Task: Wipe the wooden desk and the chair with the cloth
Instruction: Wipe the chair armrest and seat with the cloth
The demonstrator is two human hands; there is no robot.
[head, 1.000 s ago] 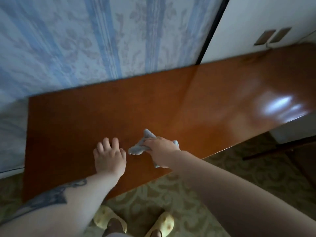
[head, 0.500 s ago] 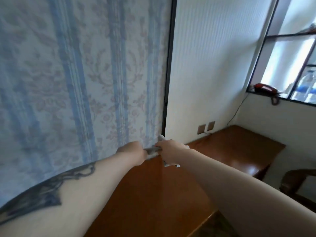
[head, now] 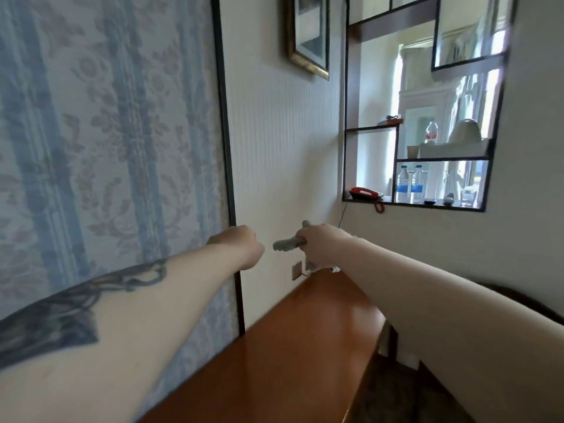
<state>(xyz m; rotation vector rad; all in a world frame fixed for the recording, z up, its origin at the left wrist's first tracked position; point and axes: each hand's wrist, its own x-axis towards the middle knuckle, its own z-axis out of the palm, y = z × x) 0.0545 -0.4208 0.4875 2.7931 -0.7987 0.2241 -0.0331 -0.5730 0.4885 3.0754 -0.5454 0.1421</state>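
Cloth [head: 287, 243] gripped in right hand [head: 320, 245], raised off bench [head: 290, 355]; left hand [head: 241, 247] clenched, empty, at 9 o'clock. Wiping paused; next, lower cloth to bench.

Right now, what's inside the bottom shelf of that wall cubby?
A red telephone, two water bottles and a glass sit there. Small dark bits beside them are too blurry to name.

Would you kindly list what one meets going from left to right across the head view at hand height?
Blue patterned wallpaper → left hand → cloth → right hand → red telephone → water bottles
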